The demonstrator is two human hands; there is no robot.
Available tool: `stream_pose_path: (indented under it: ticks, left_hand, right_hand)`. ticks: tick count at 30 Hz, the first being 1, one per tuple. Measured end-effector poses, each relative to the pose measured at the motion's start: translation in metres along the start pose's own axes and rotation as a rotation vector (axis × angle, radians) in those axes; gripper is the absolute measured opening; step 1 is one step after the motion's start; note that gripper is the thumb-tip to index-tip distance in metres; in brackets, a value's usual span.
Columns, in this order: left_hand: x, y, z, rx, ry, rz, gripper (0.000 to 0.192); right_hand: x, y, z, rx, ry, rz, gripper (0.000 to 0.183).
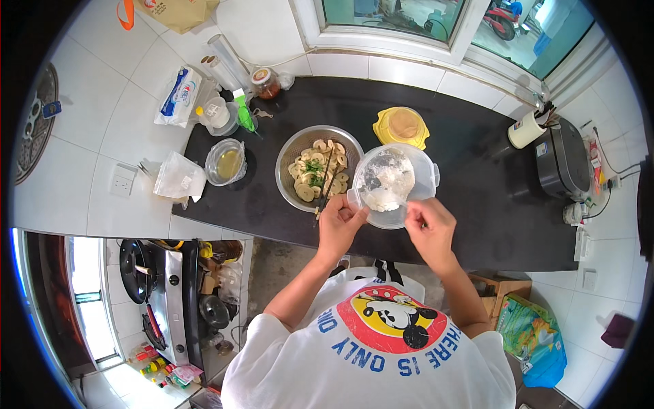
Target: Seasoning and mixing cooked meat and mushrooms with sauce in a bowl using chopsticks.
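My left hand (341, 225) grips the tab on the left rim of a clear plastic tub (425, 186). White powder, like flour (384, 200), lies in the tub, heaped near the front and thinly spread behind. At the tub's right front rim, my right hand (431, 225) has its fingers pinched together. I cannot tell whether they hold a thin handle reaching into the powder. Left of the tub, and partly overlapped by it, stands a perforated metal bowl (287, 149) of sliced mushrooms (305, 192) topped with chopped green herbs (313, 166). Dark chopsticks (327, 179) lean in this bowl.
Behind the tub sits a yellow bowl (380, 134) with a brown round top. A clear bowl of yellowish liquid (227, 164), a green-handled brush (245, 116) and a lidded jar (266, 86) stand left. A rice cooker (562, 158) and a utensil holder (525, 131) stand right.
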State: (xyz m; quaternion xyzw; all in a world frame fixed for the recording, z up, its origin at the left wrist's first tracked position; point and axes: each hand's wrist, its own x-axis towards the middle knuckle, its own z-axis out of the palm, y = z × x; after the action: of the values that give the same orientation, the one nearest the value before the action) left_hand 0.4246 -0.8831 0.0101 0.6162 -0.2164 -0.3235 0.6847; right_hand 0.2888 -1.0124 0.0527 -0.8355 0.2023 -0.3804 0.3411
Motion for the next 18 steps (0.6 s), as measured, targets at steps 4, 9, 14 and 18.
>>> stream_pose_path:
  ticks: [4,9,14,18]
  left_hand:
    - [0.0,0.002,0.0,-0.035,0.0,0.002,0.013]
    - [-0.001,0.008,0.0,-0.048,0.017,-0.006,0.013]
    - [-0.004,0.009,-0.001,-0.09,0.017,-0.004,0.013]
    - [-0.006,0.011,-0.003,-0.105,0.007,-0.018,0.014]
  right_hand:
    - [-0.002,0.004,0.005,-0.106,-0.041,-0.172,0.018]
    - [-0.002,0.0,0.005,-0.137,-0.031,-0.301,0.021]
    - [0.001,-0.004,0.001,-0.159,-0.061,-0.331,0.026]
    - [-0.001,-0.008,0.003,-0.163,-0.102,-0.353,0.027]
